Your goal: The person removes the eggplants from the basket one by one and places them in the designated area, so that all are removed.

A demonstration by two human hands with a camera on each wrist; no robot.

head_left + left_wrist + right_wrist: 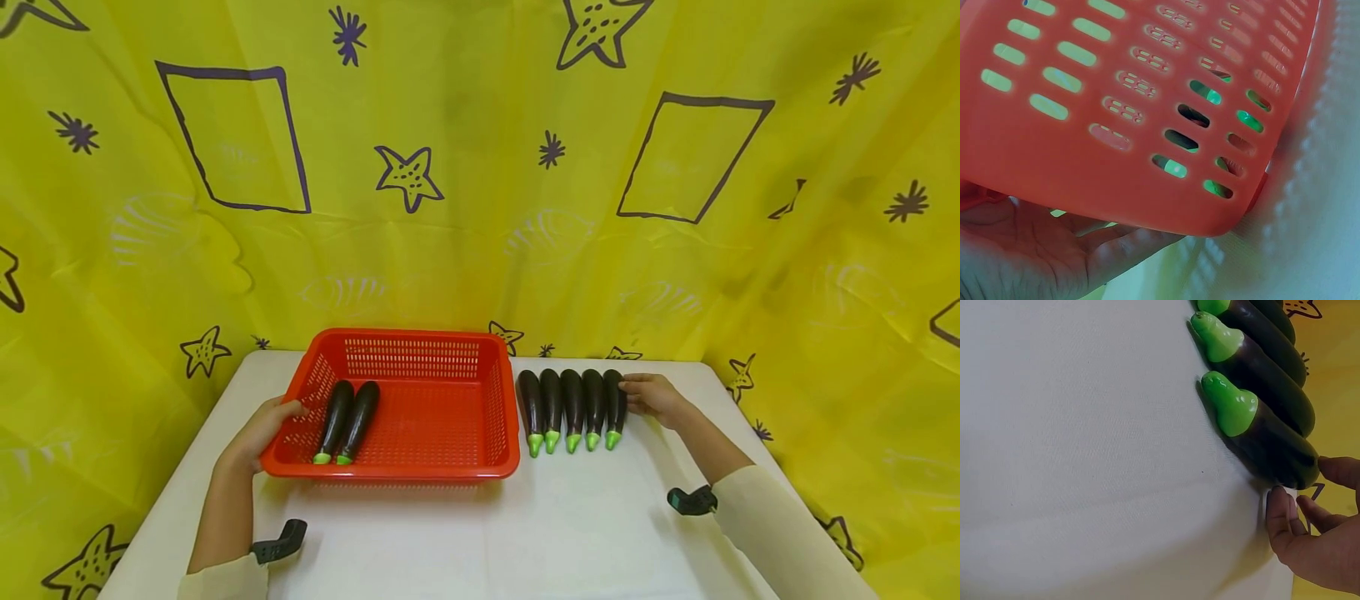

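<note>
My left hand [253, 432] grips the left rim of a red plastic basket [420, 417], its thumb over the edge; the left wrist view has the palm under the perforated wall. Inside the basket, at its left, lie two dark eggplants [347, 423] with green tips. To the right of it, several more eggplants [573, 408] lie side by side in a row on the table, green ends toward me. My right hand [654, 395] is at the rightmost eggplant [1272, 447], thumb and fingertips loosely about its blunt dark end.
A white cloth-covered table [570, 525] carries everything. Behind it and on both sides hangs a yellow curtain [480, 192] printed with stars and shells. A dark wrist device [692, 500] sits at the right sleeve, another device [281, 542] at the left.
</note>
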